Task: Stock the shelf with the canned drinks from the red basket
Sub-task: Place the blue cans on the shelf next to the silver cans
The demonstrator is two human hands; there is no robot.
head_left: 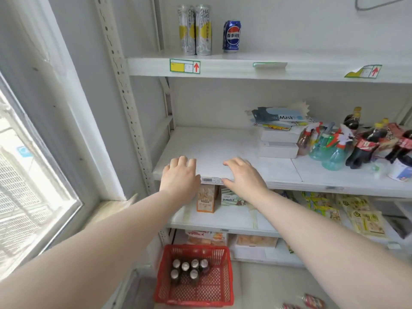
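The red basket (pixel 217 288) stands on the floor at the foot of the shelving, with several dark canned drinks (pixel 189 269) upright in its left half. My left hand (pixel 179 175) and my right hand (pixel 242 175) both rest on the front edge of the white middle shelf (pixel 211 146), fingers relaxed, holding nothing. A barcode label (pixel 211 180) sits on the edge between them. On the top shelf (pixel 245 68) stand two tall silver-and-yellow cans (pixel 196 30) and a blue Pepsi can (pixel 232 36).
To the right on the middle shelf lie white boxes (pixel 278 143) under a mask pack, then spray bottles (pixel 327 152) and cola bottles (pixel 365 146). Snack packs (pixel 206 200) fill the shelves below. A window (pixel 29 175) is at left. Red cans (pixel 312 301) lie on the floor.
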